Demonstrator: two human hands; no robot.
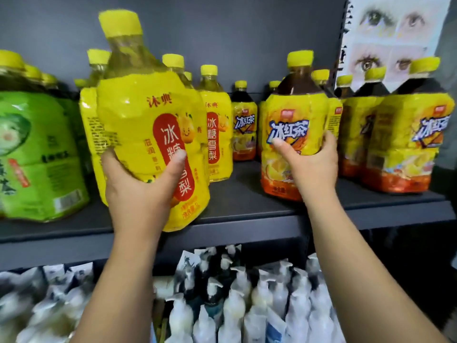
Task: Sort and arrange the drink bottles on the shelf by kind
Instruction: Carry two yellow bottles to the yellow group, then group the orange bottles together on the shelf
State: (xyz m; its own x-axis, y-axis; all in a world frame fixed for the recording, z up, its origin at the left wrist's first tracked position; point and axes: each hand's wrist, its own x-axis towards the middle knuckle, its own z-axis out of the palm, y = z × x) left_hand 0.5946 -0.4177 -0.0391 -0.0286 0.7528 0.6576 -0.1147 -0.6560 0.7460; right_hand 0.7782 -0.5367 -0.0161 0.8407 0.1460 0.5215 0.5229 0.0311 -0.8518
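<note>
Head view: your left grip [138, 184] wraps pear-drink bottle [148, 115], tilted at shelf [247, 201] front; right grip [309, 164] clasps iced-tea bottle [291, 115] standing mid-shelf. Set pear-drink bottle upright beside matching pear row [217, 125], label forward.

Labels: pear bottle [148, 107] 冰糖雪梨; tea bottle [289, 112] 冰红茶.

Both bare arms reach forward and up. The left hand [138, 186] grips the lower part of the pear drink bottle [146, 115], thumb [178, 158] laid across the front label and fingers curled round its left side. The right hand [310, 164] grips the iced tea bottle [289, 107] at mid-height, thumb on the front and fingers wrapped round the right side.
</note>
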